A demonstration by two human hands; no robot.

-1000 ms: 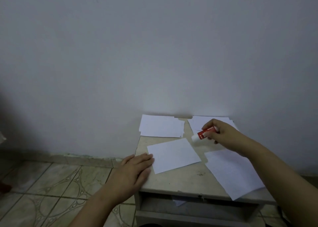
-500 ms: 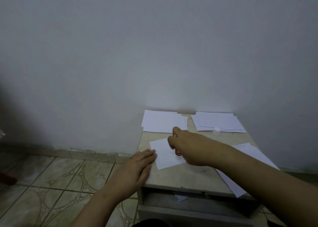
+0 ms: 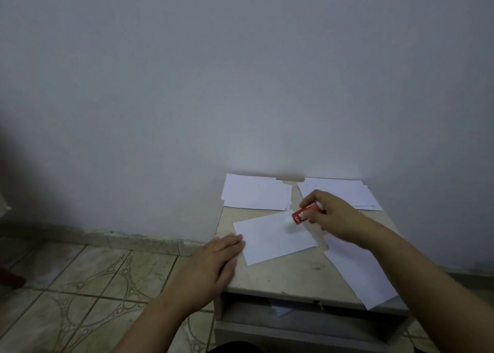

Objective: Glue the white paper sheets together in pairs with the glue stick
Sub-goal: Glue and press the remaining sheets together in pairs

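White sheet under my glue stick

White paper overhangs the near right corner of the small table [image 3: 294,280]; my left hand [image 3: 213,261] lies flat, fingertips pressing the middle sheet's [image 3: 272,239] left edge. My right hand [image 3: 331,213] grips the red glue stick [image 3: 304,215], tip down on that sheet's far right corner. Two stacks [image 3: 256,195] sit farther back by the wall.

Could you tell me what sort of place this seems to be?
Probably a plain room at home: a patterned tile floor, a bare painted wall, and a small low table strewn with paper.
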